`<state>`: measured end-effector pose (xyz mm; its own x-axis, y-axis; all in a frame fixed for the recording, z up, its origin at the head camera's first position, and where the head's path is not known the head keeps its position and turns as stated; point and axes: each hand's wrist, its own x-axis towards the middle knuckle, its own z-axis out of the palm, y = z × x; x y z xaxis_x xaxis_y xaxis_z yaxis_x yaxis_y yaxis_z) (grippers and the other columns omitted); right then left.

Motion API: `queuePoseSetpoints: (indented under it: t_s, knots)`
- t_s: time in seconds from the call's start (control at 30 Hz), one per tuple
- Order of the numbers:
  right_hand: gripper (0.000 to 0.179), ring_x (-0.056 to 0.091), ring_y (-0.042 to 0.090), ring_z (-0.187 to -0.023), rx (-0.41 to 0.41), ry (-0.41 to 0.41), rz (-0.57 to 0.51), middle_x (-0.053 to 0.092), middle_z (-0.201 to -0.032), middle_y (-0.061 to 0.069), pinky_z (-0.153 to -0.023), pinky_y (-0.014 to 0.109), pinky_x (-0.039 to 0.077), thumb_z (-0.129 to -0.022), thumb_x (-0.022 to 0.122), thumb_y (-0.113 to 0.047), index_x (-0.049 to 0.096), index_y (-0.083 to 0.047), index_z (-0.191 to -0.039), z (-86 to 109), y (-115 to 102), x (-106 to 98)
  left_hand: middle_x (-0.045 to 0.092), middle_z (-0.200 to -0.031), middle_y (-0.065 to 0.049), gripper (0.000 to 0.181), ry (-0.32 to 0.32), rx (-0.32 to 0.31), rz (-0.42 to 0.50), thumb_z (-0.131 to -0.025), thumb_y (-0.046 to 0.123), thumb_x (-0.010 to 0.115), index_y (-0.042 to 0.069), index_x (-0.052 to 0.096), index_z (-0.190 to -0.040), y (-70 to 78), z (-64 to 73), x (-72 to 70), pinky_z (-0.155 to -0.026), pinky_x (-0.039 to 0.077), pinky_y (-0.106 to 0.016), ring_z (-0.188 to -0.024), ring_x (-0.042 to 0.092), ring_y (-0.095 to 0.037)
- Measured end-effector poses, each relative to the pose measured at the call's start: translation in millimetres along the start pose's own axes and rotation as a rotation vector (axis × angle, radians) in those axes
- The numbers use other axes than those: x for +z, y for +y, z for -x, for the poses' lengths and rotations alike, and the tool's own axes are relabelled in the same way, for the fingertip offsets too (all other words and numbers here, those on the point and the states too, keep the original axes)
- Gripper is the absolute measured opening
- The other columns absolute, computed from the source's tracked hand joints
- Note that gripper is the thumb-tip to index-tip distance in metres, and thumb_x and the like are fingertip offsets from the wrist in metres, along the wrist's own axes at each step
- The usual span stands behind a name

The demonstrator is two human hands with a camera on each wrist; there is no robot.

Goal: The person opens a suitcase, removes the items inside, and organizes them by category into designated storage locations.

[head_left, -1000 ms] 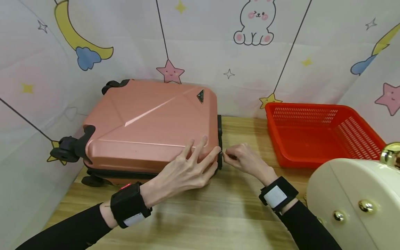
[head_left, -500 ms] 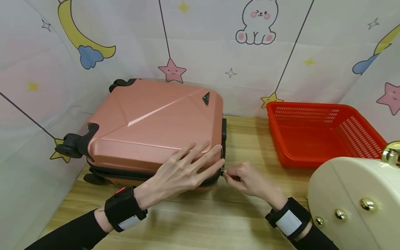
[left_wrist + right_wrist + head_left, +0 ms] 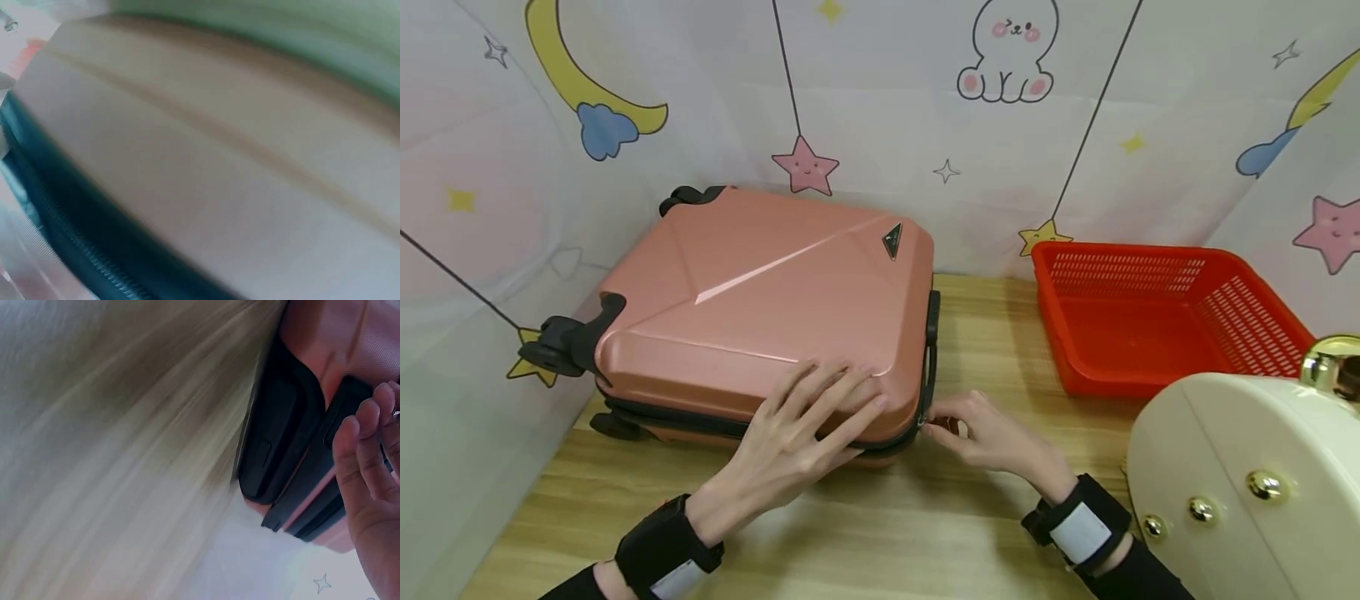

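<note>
Since the earliest head picture, the right hand (image 3: 992, 437) has gone from the suitcase's right side to its near right corner, and the left hand (image 3: 792, 444) has slid leftward along the near edge. In the head view, the pink suitcase (image 3: 767, 283) lies flat on the wooden table (image 3: 880, 525); the left hand rests on its lid by the near edge, fingers long and spread, while the right thumb and forefinger pinch the small metal zip pull (image 3: 922, 421) at that near right corner. A red basket (image 3: 1097, 382) stands right of the suitcase, apart from it, and a cream box (image 3: 1210, 450) with gold studs sits further to the suitcase's near right. The left wrist view is blurred: mostly tabletop, with the suitcase's dark zip band (image 3: 103, 265) at lower left. The right wrist view shows curled right-hand fingers beside the suitcase's black fittings (image 3: 275, 431); the pinch itself is cut off there.
</note>
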<state>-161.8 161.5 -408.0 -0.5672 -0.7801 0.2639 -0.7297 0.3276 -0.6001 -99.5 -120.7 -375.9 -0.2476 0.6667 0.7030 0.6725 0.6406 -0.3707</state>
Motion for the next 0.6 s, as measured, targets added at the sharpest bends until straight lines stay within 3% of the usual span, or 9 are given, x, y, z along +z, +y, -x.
queuePoseSetpoints:
  t_s: [0.1,0.17,0.23,0.3,0.37,0.47,0.6]
  knots:
    - [0.013,0.052,-0.005,-0.066,-0.005,-0.024,-0.003,0.072,-0.078,-0.001,-0.054,0.023,0.049,-0.096,0.066,-0.010,0.074,-0.016,-0.088,-1.3,1.7,-2.6,0.060,-0.137,-0.017,0.057,0.060,-0.053,0.029,-0.092,0.048,0.067,0.014,0.061,-0.137,-3.3,2.8,-3.3,-0.104,0.043,-0.047,-0.123,0.055,-0.035]
    - [0.014,0.050,-0.004,-0.066,-0.025,-0.043,-0.004,0.068,-0.075,-0.003,-0.053,0.021,0.046,-0.095,0.067,-0.011,0.073,-0.016,-0.083,-4.7,0.3,-3.6,0.060,-0.135,-0.018,0.058,0.083,-0.110,0.041,-0.095,0.055,0.060,0.013,0.063,-0.135,-9.0,1.8,-8.8,-0.097,0.044,-0.047,-0.120,0.054,-0.036]
    - [0.017,0.047,-0.005,-0.065,-0.048,-0.066,0.011,0.062,-0.070,-0.006,-0.054,0.016,0.042,-0.095,0.068,-0.012,0.071,-0.015,-0.078,-7.4,-2.5,-5.0,0.059,-0.135,-0.019,0.066,0.068,-0.199,0.065,-0.095,0.064,0.052,0.013,0.062,-0.135,-16.5,-3.1,-14.2,-0.093,0.043,-0.048,-0.120,0.052,-0.038]
    - [0.021,0.043,-0.006,-0.061,-0.069,-0.097,0.029,0.053,-0.065,-0.011,-0.053,0.012,0.036,-0.093,0.069,-0.011,0.068,-0.014,-0.073,-9.2,-7.4,-5.8,0.056,-0.137,-0.019,0.074,-0.002,-0.309,0.090,-0.093,0.073,0.046,0.014,0.061,-0.136,-24.4,-10.4,-18.6,-0.095,0.041,-0.051,-0.125,0.049,-0.039]
    - [0.025,0.038,-0.007,-0.058,-0.088,-0.131,0.051,0.046,-0.062,-0.014,-0.053,0.008,0.030,-0.092,0.070,-0.011,0.064,-0.014,-0.068,-10.3,-13.8,-5.2,0.055,-0.140,-0.018,0.081,-0.130,-0.413,0.086,-0.093,0.079,0.036,0.016,0.061,-0.137,-31.1,-19.9,-22.0,-0.101,0.039,-0.056,-0.129,0.047,-0.040]
    - [0.029,0.034,-0.010,-0.057,-0.110,-0.197,0.037,0.043,-0.061,-0.017,-0.053,0.006,0.024,-0.093,0.069,-0.013,0.062,-0.014,-0.065,-12.2,-24.4,-1.4,0.047,-0.150,-0.018,0.079,-0.433,-0.546,0.108,-0.095,0.077,0.032,0.020,0.055,-0.144,-38.7,-39.4,-29.3,-0.112,0.031,-0.064,-0.140,0.041,-0.040]
    - [0.033,0.031,-0.014,-0.057,-0.136,-0.226,0.006,0.044,-0.060,-0.019,-0.053,0.004,0.023,-0.095,0.068,-0.015,0.063,-0.013,-0.062,-15.5,-33.9,4.2,0.028,-0.165,-0.017,0.075,-0.842,-0.624,0.215,-0.097,0.067,0.046,0.023,0.038,-0.156,-50.0,-70.8,-47.0,-0.113,0.021,-0.077,-0.153,0.025,-0.042]
